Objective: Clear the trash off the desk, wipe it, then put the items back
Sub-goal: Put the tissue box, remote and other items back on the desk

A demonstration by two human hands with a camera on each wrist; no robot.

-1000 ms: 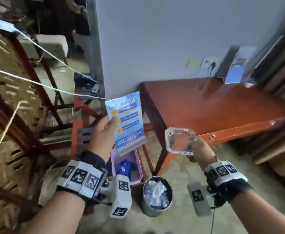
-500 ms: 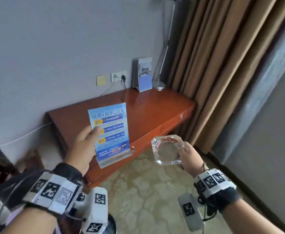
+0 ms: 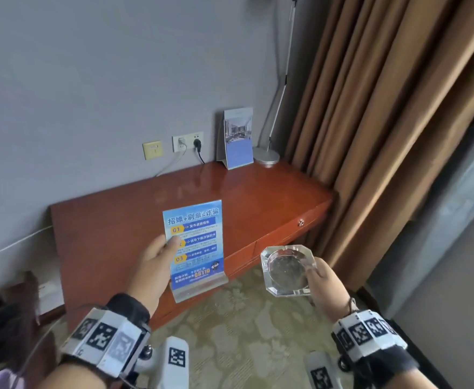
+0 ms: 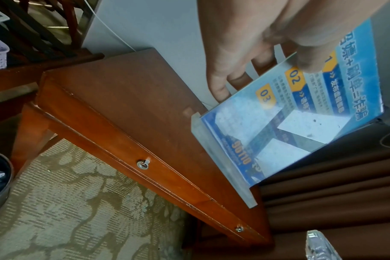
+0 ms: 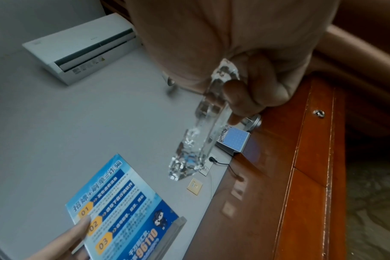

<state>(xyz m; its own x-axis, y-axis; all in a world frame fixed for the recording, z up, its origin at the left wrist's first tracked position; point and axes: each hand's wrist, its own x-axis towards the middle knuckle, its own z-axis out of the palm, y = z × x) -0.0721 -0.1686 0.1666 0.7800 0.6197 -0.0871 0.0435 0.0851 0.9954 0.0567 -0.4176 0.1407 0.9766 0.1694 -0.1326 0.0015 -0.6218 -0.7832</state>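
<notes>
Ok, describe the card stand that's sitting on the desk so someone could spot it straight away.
Find the red-brown desk against the grey wall. At its back right corner, just left of the lamp base, stands the card stand. Unlike the blue sign in the left hand, it rests on the desk and shows a room photo.

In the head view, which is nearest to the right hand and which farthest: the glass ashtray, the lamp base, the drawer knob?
1. Glass ashtray: held in the right hand.
2. Drawer knob: on the desk front, above the hand.
3. Lamp base: back right corner, by the curtain.
</notes>
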